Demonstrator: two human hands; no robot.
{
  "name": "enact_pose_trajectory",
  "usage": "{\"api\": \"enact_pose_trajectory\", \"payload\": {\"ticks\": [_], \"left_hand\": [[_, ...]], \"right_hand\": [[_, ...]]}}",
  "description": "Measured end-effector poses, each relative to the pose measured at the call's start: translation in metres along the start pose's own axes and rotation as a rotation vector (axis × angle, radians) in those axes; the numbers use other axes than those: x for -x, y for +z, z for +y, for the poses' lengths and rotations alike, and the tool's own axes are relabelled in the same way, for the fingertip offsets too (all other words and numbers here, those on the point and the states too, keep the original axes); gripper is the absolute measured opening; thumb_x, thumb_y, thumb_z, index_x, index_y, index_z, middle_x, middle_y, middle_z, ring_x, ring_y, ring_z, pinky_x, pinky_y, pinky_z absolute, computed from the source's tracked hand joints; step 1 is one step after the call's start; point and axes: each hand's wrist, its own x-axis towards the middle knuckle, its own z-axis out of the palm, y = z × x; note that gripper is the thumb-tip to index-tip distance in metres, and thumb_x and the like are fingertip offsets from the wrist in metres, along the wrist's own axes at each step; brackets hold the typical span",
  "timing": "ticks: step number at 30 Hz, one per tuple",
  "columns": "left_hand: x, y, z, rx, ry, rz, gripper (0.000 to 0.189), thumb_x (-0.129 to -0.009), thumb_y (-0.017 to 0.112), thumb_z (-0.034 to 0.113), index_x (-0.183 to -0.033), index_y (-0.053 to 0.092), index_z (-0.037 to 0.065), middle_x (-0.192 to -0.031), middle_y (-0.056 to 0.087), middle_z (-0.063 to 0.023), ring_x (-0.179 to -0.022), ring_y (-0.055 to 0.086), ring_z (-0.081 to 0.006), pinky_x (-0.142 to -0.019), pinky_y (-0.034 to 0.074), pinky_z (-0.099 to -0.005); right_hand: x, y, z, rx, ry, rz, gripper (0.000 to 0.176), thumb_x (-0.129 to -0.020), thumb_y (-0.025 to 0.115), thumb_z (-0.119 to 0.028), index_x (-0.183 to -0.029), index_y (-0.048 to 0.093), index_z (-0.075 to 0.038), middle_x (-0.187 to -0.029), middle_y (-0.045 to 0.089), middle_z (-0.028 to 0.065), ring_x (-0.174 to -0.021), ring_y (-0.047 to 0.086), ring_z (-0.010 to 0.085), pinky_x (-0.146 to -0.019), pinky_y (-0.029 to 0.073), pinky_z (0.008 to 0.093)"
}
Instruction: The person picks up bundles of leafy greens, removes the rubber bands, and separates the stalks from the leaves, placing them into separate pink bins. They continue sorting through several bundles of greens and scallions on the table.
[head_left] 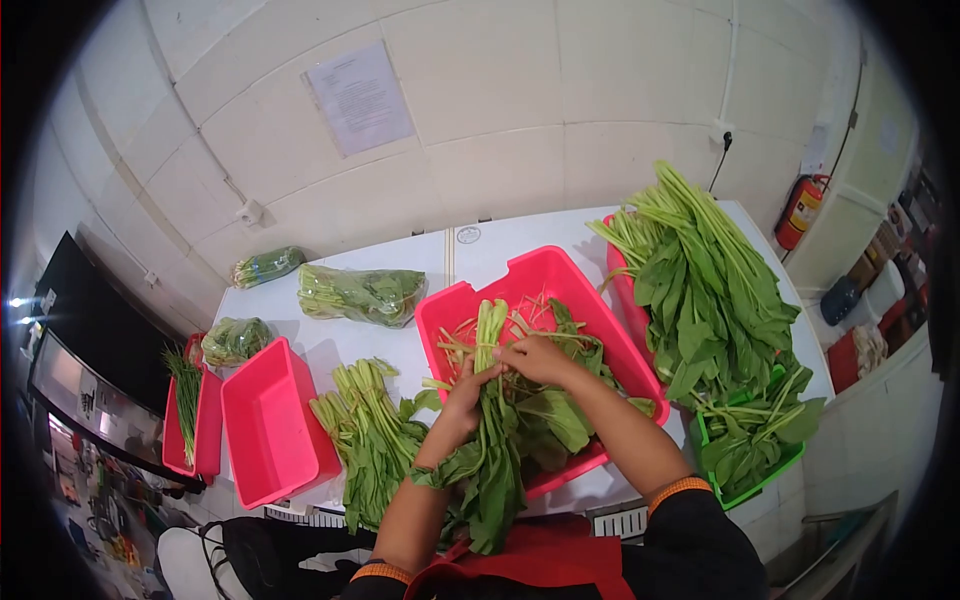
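Over the front of a large pink tub (462,297), a bunch of leafy greens (490,440) is held upright, pale stems at the top and leaves hanging down. My left hand (466,392) is closed around its stems. From the right, my right hand (532,360) presses closed fingers against the same stems; whether a tie is between them I cannot make out. Inside the tub lie loose leaves (555,418) and stem scraps. Left of my left arm rests another pile of bunched greens (375,430) on the white table (482,262).
Bagged greens (360,295) lie at the back left. An empty pink bin (265,425) and a narrow bin holding thin green stalks (187,405) stand at far left. At right are a tall heap of greens (700,300) and a green basket (760,490) with leaves.
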Motion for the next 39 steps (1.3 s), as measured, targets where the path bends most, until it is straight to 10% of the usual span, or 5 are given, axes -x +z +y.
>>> {"api": "enact_pose_trajectory", "payload": {"ticks": [15, 18, 27, 33, 39], "left_hand": [[0.007, 0.004, 0.004, -0.071, -0.09, -0.026, 0.021, -0.104, 0.057, 0.025, -0.118, 0.045, 0.014, -0.092, 0.06, -0.0037, -0.073, 0.063, -0.0187, -0.068, 0.059, -0.0409], [0.007, 0.001, 0.004, -0.026, -0.113, -0.017, 0.021, -0.103, 0.057, 0.026, -0.117, 0.045, 0.015, -0.089, 0.059, -0.003, -0.069, 0.061, -0.0178, -0.065, 0.058, -0.0382], [0.005, 0.003, -0.001, -0.052, 0.014, 0.038, 0.023, -0.1, 0.059, 0.021, -0.117, 0.044, 0.015, -0.084, 0.059, -0.0033, -0.065, 0.059, -0.0166, -0.059, 0.055, -0.0356], [0.001, 0.005, -0.003, -0.163, 0.13, 0.079, 0.029, -0.099, 0.062, 0.018, -0.121, 0.044, 0.012, -0.088, 0.06, -0.0051, -0.063, 0.059, -0.0163, -0.055, 0.054, -0.0339], [0.002, 0.004, -0.006, -0.302, 0.201, 0.085, 0.039, -0.094, 0.069, 0.013, -0.124, 0.045, 0.006, -0.101, 0.064, -0.0091, -0.076, 0.064, -0.0174, -0.06, 0.054, -0.0327]], "right_hand": [[0.011, -0.019, -0.008, 0.278, -0.28, 0.219, 0.023, -0.089, 0.07, -0.023, -0.086, 0.06, -0.003, -0.081, 0.066, 0.0139, -0.08, 0.064, 0.0389, -0.073, 0.05, 0.0477], [0.006, -0.025, -0.01, 0.289, -0.713, 0.243, 0.018, -0.085, 0.071, -0.019, -0.084, 0.06, -0.005, -0.079, 0.066, 0.0126, -0.081, 0.064, 0.0365, -0.073, 0.05, 0.0463], [0.01, -0.016, -0.015, 0.263, -0.233, 0.061, 0.012, -0.079, 0.072, -0.013, -0.085, 0.063, -0.007, -0.084, 0.064, 0.0093, -0.089, 0.059, 0.0318, -0.083, 0.048, 0.0434], [0.01, -0.011, -0.011, 0.446, -0.71, 0.308, 0.017, -0.078, 0.072, -0.011, -0.094, 0.068, -0.008, -0.082, 0.063, 0.0101, -0.086, 0.058, 0.0322, -0.084, 0.048, 0.044], [0.004, -0.008, -0.011, 0.33, -0.619, 0.193, 0.015, -0.08, 0.073, -0.011, -0.092, 0.066, -0.004, -0.082, 0.067, 0.0098, -0.083, 0.064, 0.03, -0.078, 0.05, 0.0405]]}}
